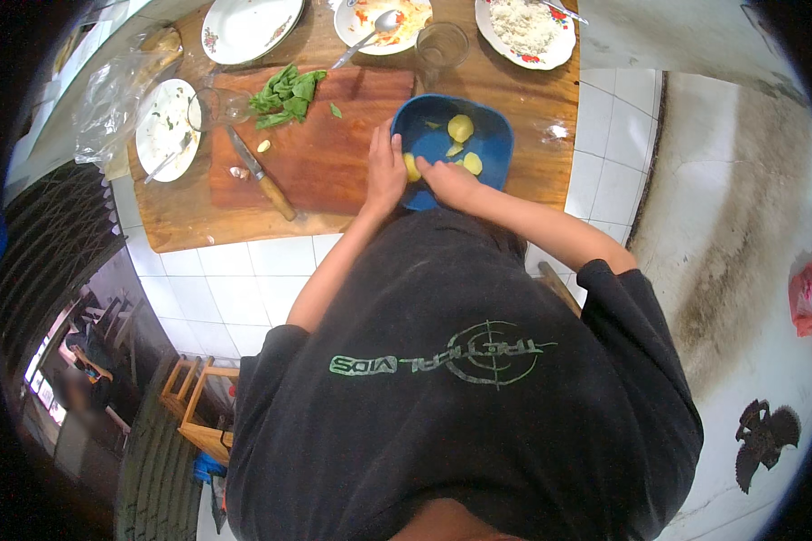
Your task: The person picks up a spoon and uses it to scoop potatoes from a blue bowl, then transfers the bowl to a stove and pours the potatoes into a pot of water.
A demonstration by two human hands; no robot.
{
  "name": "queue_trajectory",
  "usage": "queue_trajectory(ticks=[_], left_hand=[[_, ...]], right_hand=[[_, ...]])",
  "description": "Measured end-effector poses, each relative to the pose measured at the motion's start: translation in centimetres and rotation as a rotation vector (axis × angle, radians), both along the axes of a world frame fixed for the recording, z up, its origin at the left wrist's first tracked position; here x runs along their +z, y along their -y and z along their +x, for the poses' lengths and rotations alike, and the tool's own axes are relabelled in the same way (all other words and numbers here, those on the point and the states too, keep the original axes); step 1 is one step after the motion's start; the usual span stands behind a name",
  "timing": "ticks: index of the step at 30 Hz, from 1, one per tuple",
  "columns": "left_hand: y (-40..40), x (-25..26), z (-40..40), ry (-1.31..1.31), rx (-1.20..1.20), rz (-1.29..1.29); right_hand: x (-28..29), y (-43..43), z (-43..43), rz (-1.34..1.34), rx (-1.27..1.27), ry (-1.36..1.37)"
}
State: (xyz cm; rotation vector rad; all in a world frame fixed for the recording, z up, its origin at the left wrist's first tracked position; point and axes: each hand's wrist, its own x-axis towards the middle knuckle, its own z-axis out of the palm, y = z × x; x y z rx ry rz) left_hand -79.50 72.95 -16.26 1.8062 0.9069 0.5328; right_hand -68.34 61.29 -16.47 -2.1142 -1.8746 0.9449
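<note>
A blue plastic bowl stands at the table's front edge, over the right end of a reddish wooden cutting board. My left hand lies along the bowl's left rim, its fingers extended. My right hand reaches inside the bowl, fingertips on a yellowish piece that looks like peeled potato; whether it is gripped is partly hidden. More such pieces lie in the bowl. On the board are green leaves, a garlic clove, garlic skin and a wooden-handled knife.
Behind the board stand white plates, a food-stained plate with a spoon, a drinking glass and a plate of rice. At left are another glass, an oval plate and a plastic bag. A person is in the left background.
</note>
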Motion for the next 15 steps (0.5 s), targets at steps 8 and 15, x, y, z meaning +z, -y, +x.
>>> queue_trajectory(ticks=[8, 15], left_hand=[[-0.1, 1.0, 0.6, 0.022, -0.025, -0.014], [-0.6, 6.1, 0.7, 0.002, -0.231, 0.524]], right_hand=[[-1.3, 2.0, 3.8, -0.183, -0.162, -0.261], [1.6, 0.2, 6.4, -0.885, -0.725, -1.367]])
